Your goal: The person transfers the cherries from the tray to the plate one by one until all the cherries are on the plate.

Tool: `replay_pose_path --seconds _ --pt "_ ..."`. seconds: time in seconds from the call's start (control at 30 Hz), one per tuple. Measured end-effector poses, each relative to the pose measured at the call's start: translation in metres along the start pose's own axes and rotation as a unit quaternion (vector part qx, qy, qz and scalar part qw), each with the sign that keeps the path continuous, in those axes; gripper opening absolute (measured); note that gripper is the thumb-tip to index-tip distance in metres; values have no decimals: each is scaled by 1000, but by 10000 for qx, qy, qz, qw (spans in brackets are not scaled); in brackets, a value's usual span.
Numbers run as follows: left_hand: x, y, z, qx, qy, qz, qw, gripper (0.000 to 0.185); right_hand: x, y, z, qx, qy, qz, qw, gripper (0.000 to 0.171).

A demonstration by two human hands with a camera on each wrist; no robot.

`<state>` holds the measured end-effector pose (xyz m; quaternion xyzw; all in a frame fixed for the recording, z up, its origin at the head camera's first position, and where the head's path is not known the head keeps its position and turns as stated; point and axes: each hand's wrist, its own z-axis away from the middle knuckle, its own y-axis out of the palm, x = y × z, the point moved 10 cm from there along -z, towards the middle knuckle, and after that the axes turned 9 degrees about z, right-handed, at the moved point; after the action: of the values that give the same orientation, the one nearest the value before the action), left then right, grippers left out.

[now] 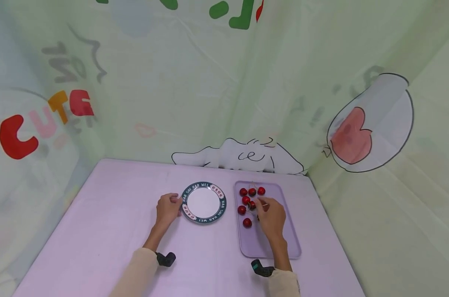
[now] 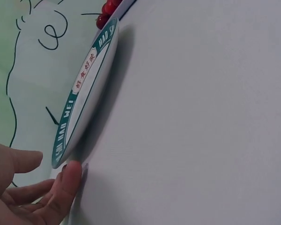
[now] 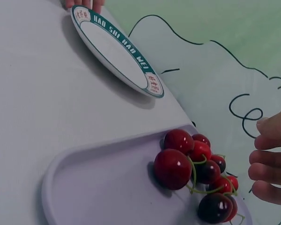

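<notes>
A round white plate [image 1: 203, 202] with a green lettered rim lies on the lilac table. My left hand [image 1: 176, 203] holds its left rim, which passes between the thumb and the fingers [image 2: 68, 180] in the left wrist view. To the right lies a lilac tray [image 1: 280, 243] with several red cherries [image 1: 245, 200] on green stems at its far end. My right hand [image 1: 262, 205] hovers over the cherries. Seen from the right wrist, its fingers [image 3: 269, 161] are loosely curled just right of the cherry cluster [image 3: 189, 161], with nothing between them.
The table [image 1: 109, 214] is covered in a lilac cloth and stands in a corner of pale green printed fabric walls [image 1: 194, 90]. Its right edge runs close beside the tray. Bare cloth lies left of and in front of the plate.
</notes>
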<state>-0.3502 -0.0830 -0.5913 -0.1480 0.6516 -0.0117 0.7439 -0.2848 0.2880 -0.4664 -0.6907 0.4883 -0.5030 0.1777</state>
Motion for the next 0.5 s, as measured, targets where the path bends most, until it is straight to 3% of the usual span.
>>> replay_pose_path --seconds 0.17,0.5 --pt "5 5 0 40 4 221 9997 36 -26 6 4 164 459 5 9988 19" --pt "6 7 -3 4 216 161 9996 33 -63 13 10 212 514 28 9984 17"
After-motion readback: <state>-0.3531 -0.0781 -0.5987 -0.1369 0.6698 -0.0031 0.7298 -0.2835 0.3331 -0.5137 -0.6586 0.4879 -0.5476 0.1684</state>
